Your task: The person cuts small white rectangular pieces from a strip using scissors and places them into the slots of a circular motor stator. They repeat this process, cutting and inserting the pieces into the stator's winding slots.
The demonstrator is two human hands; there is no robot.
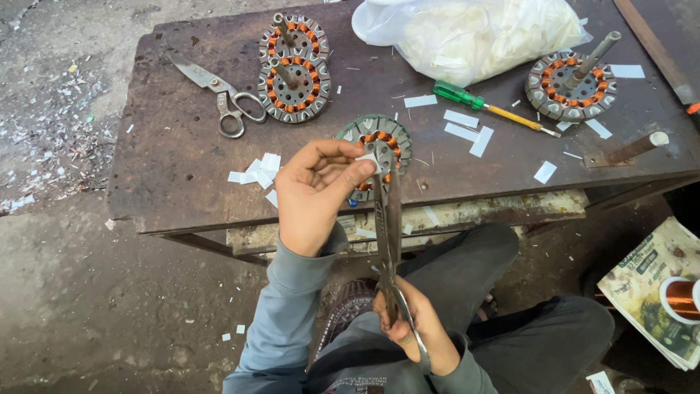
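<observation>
My left hand [315, 191] pinches a small white paper strip [367, 160] between thumb and fingers, just above the table's near edge. My right hand [410, 325], close to my lap, grips the handles of long metal scissors [386, 226]. Their blades point up and meet the strip. Right behind the strip lies a round motor stator [375, 135] with copper windings and a green rim, partly hidden by my left hand.
On the rusty metal table [182, 168] lie a second pair of scissors [219, 95], two stacked stators [294, 69], another stator on a shaft [571, 86], a green-handled screwdriver [488, 107], a plastic bag [474, 33] and scattered paper strips. A copper wire spool [682, 298] sits on newspaper at right.
</observation>
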